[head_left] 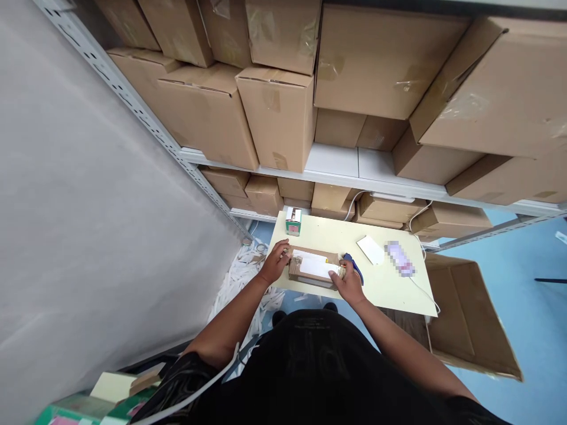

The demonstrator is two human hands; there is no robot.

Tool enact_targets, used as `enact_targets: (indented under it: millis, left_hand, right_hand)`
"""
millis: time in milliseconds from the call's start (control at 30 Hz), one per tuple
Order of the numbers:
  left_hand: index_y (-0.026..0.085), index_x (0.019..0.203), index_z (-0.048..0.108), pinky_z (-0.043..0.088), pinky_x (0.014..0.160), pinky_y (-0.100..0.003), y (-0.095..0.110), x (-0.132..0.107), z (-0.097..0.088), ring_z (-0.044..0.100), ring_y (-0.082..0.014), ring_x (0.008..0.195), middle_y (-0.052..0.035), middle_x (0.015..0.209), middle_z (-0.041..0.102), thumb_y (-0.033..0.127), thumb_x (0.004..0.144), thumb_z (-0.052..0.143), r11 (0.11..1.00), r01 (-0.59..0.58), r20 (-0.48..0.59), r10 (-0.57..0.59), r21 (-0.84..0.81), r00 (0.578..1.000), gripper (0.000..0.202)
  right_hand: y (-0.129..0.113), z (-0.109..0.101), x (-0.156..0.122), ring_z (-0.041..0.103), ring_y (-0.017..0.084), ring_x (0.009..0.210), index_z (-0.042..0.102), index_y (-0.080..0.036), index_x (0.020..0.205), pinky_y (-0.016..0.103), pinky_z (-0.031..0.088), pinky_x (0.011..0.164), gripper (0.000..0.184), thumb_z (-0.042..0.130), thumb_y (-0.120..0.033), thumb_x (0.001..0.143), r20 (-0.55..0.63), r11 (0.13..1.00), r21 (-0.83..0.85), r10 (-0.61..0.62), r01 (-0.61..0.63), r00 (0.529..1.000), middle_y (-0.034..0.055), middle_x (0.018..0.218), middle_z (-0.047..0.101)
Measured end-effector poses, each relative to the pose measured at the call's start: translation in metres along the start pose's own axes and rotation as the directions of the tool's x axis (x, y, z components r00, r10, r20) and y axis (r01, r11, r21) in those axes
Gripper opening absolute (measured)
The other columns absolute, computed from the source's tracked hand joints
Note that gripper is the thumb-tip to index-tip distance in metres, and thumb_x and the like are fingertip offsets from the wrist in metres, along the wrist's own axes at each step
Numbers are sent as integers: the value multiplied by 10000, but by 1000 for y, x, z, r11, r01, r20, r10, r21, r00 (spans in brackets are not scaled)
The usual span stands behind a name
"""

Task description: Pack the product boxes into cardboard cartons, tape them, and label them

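Note:
A small brown cardboard box (315, 280) lies at the front edge of a pale yellow table (394, 295). White paper (312, 264) covers much of its top, with a small yellow mark on it. My left hand (275, 262) grips the box's left end, fingers bent around the corner. On the opposite end, my right hand (348, 282) holds the box, thumb on top near the white paper. Just beside the right hand is a blue tool (355, 265), possibly a tape dispenser, partly hidden by that hand.
A small green-and-white box (293, 221) stands at the table's back left. A white card (371, 249) and a blurred phone-like item (400, 258) with a cable lie to the right. Shelves of cartons (277, 118) rise behind. A large open carton (472, 313) stands right; paper strips (239, 274) litter the floor left.

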State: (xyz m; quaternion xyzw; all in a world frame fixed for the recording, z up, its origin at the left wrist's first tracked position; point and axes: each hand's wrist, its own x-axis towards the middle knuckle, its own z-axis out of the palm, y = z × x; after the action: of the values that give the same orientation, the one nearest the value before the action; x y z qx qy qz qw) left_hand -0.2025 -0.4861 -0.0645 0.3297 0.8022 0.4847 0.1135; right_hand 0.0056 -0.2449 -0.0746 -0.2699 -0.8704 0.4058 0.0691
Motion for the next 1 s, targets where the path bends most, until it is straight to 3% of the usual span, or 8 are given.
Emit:
enact_targets:
  millis: [67, 167, 267, 367, 500, 700, 833, 1000]
  left_hand:
    - [189, 1128, 635, 574, 954, -378, 3, -3, -1, 613, -248, 1241, -144, 1510, 506, 355, 1004, 494, 1000, 22, 35, -22, 5, 999, 250]
    - [173, 1257, 624, 526, 1065, -434, 5, -10, 7, 530, -298, 1380, -165, 1580, 454, 399, 974, 563, 992, 63, 109, -75, 113, 991, 368]
    - [155, 1512, 459, 370, 1220, -499, 3, -19, 20, 380, -321, 1509, -178, 1636, 386, 375, 939, 606, 966, 42, 173, -88, 253, 981, 631]
    - [160, 1611, 325, 336, 1230, -505, 3, -28, 30, 340, -306, 1528, -167, 1665, 345, 310, 959, 545, 945, -14, 190, -51, 326, 980, 704]
    - [198, 1498, 537, 371, 1156, -536, 10, -39, 39, 414, -344, 1456, -130, 1693, 308, 200, 959, 491, 872, -109, 226, -2, 476, 974, 542]
    - [181, 1413, 626, 369, 1092, -564, 24, -48, 51, 502, -385, 1319, -179, 1486, 554, 173, 954, 489, 712, -135, 240, -48, 689, 970, 479]
    - [149, 1430, 587, 494, 960, -454, 33, -42, 59, 624, -312, 1115, -180, 1297, 628, 105, 959, 429, 718, -182, 397, -142, 672, 907, 499]
    - [157, 1301, 663, 540, 924, -377, 45, -24, 62, 672, -265, 1064, -143, 1250, 659, 160, 919, 518, 810, 122, 280, -334, 574, 900, 409]
  right_hand:
    - [-4, 12, 3, 699, 323, 1026, 497, -168, 1361, 453, 561, 873, 656, 606, -611, 889, -46, 998, -8, 57, -58, 997, 151, 1170, 702]
    - [2, 26, 4, 607, 334, 1257, 410, -165, 1461, 479, 517, 1008, 719, 594, -572, 897, -65, 999, -22, 42, -44, 997, 198, 1410, 574]
    - [14, 37, 1, 498, 334, 1387, 358, -145, 1517, 497, 448, 1121, 748, 574, -533, 915, -55, 999, -25, 40, -42, 998, 216, 1485, 487]
    - [20, 44, -3, 469, 341, 1401, 334, -151, 1540, 520, 411, 1160, 786, 603, -534, 908, -53, 1000, -10, 14, -15, 998, 209, 1471, 478]
    - [19, 47, -5, 462, 351, 1396, 299, -168, 1565, 527, 420, 1152, 864, 672, -512, 865, -37, 1000, -18, 9, -10, 999, 204, 1485, 453]
    - [53, 2, 1, 541, 287, 1320, 367, -204, 1555, 445, 450, 1113, 665, 523, -334, 922, 102, 993, -117, 2, 10, 995, 139, 1444, 545]
    - [86, -29, 25, 565, 329, 1264, 452, -136, 1501, 387, 480, 998, 655, 599, -348, 899, 35, 845, -472, 304, -252, 952, 203, 1388, 579]
    - [94, -28, 59, 681, 247, 1038, 654, -144, 1197, 281, 477, 792, 348, 592, -346, 921, 159, 772, -559, 458, -303, 875, 159, 1196, 683]
